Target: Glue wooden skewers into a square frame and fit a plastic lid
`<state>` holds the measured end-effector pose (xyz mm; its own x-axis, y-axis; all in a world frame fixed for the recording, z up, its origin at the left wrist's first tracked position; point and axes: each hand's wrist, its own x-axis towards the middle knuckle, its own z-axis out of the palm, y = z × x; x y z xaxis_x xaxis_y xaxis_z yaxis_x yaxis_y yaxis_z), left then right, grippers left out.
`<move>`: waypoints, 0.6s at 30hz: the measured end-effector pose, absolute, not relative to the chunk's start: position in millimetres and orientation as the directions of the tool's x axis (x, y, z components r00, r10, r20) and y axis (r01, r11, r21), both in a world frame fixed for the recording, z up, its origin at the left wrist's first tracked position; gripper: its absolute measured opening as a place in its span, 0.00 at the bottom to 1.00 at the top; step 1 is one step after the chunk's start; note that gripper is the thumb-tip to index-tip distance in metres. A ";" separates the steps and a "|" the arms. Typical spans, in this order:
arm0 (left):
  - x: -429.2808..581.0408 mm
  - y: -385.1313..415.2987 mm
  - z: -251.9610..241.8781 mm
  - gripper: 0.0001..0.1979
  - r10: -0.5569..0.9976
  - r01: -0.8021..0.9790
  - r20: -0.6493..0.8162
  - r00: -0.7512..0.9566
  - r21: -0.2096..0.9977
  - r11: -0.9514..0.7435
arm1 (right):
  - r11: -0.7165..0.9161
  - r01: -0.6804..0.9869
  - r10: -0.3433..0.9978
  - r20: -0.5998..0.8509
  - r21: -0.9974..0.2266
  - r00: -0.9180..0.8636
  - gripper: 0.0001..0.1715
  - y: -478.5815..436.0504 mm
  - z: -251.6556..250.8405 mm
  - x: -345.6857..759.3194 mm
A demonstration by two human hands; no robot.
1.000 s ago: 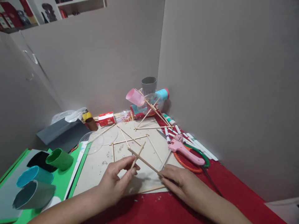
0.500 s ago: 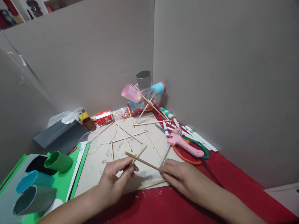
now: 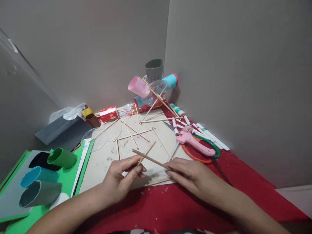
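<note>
Two thin wooden sticks cross each other in front of me. My left hand (image 3: 128, 172) pinches the shorter-looking wooden stick (image 3: 149, 149) near the crossing. Between the thumb and fingers of my right hand (image 3: 187, 174) is the end of the other wooden stick (image 3: 148, 158), whose far tip points up and left. Below them lies a pale board (image 3: 104, 169), bearing stick frames such as the joined sticks (image 3: 136, 135). A pink glue gun (image 3: 195, 144) rests just beyond my right hand, its clear glue stick or nozzle part pointing toward the fingers.
Green (image 3: 62, 158), blue (image 3: 40, 177) and grey (image 3: 41, 194) paper tubes lie at left on green sheets. A stick structure with a pink tube (image 3: 138, 87) stands at the back. Markers (image 3: 212, 139), orange and green rings (image 3: 216, 149), and a red box (image 3: 109, 113) are around the board.
The camera view has tipped down slightly, so the table's things sit higher. Both hands keep their hold on the crossed sticks, with little movement between them.
</note>
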<state>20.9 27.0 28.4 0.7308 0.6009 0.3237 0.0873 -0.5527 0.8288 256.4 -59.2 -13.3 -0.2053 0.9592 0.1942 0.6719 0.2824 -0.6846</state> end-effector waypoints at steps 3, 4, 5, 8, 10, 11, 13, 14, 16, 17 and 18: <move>20.8 26.0 29.2 0.13 0.601 0.063 0.307 0.738 0.855 -0.514 | 0.307 0.669 0.952 0.217 -0.677 -0.217 0.14 -58.7 -16.7 257.2; 20.7 25.5 30.4 0.12 0.599 0.059 0.298 0.743 0.863 -0.502 | 0.313 0.670 0.950 0.222 -0.674 -0.220 0.14 -58.6 -18.9 257.8; 20.7 24.9 31.9 0.11 0.597 0.069 0.274 0.754 0.871 -0.487 | 0.321 0.669 0.947 0.231 -0.670 -0.223 0.14 -58.7 -21.2 258.6; 20.5 23.2 36.9 0.10 0.599 0.096 0.215 0.771 0.891 -0.443 | 0.344 0.671 0.939 0.257 -0.657 -0.229 0.13 -59.4 -28.0 260.9; 19.8 22.2 38.1 0.10 0.595 0.101 0.190 0.781 0.902 -0.421 | 0.359 0.678 0.933 0.274 -0.642 -0.234 0.12 -60.1 -30.8 261.6; 19.3 21.8 37.7 0.10 0.589 0.100 0.178 0.788 0.907 -0.408 | 0.365 0.681 0.930 0.279 -0.634 -0.239 0.12 -60.3 -31.4 261.6; 17.5 21.2 35.0 0.12 0.577 0.100 0.162 0.800 0.913 -0.395 | 0.373 0.687 0.927 0.282 -0.624 -0.247 0.12 -60.6 -31.7 261.1; 16.3 21.2 33.1 0.13 0.573 0.106 0.154 0.805 0.913 -0.394 | 0.372 0.689 0.927 0.279 -0.622 -0.249 0.13 -60.7 -31.5 260.8; 12.8 21.6 28.7 0.15 0.564 0.120 0.149 0.812 0.904 -0.411 | 0.372 0.694 0.928 0.273 -0.616 -0.254 0.13 -60.8 -30.7 260.7; 10.4 22.1 26.5 0.16 0.556 0.126 0.152 0.817 0.894 -0.429 | 0.376 0.697 0.926 0.276 -0.610 -0.258 0.14 -60.9 -30.4 260.8; 7.4 22.7 24.4 0.17 0.545 0.129 0.157 0.824 0.884 -0.450 | 0.385 0.700 0.922 0.283 -0.601 -0.264 0.14 -61.0 -30.1 261.2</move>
<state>7.4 22.7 24.4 0.8238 0.5446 0.1571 0.1291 -0.4502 0.8835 261.2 -61.0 -30.1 -0.2641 0.9220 0.2831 0.7005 0.3851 -0.6009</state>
